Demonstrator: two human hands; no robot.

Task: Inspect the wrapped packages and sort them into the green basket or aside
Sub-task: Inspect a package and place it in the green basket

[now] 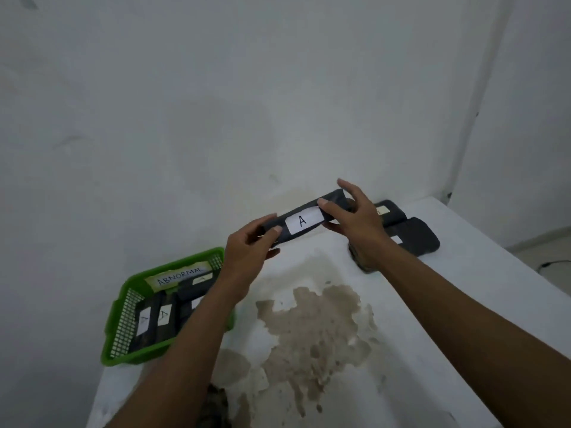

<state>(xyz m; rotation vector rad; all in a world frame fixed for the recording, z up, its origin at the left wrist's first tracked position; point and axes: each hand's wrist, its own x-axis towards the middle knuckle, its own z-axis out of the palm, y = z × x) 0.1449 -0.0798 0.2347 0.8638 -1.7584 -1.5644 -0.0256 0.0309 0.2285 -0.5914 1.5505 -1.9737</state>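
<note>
Black wrap covers the package (pixel 304 220) I hold up above the desk (pixel 463 319), both hands on it. My left hand (pixel 247 257) grips its lower left end, thumb on top and fingers curled beneath. My right hand (pixel 355 223) pinches the upper right part, thumb pressed at the edge of the white label (pixel 304 221), the other fingers spread over the far end. The label faces me and reads "A". The package slopes, its right end higher than its left.

Left of the package and nearer to me sits the green basket (pixel 123 322), on the left edge of the desk. A paper strip on its far wall reads "ABNORMAL". Inside lie several black packages (pixel 157 322), side by side, with white labels; one label shows an "A", the rest I cannot read. My left forearm crosses over the basket's right side.

Right of the held package, behind my right hand, lie more black packages (pixel 411 234) on the desk, close by the wall (pixel 216 103). Two show plainly, touching each other; something dark sits under my right wrist, and I cannot tell what it is.

Below the held package the desk's white surface is peeled, with a large brown patch (pixel 312 329) between my forearms.
</note>
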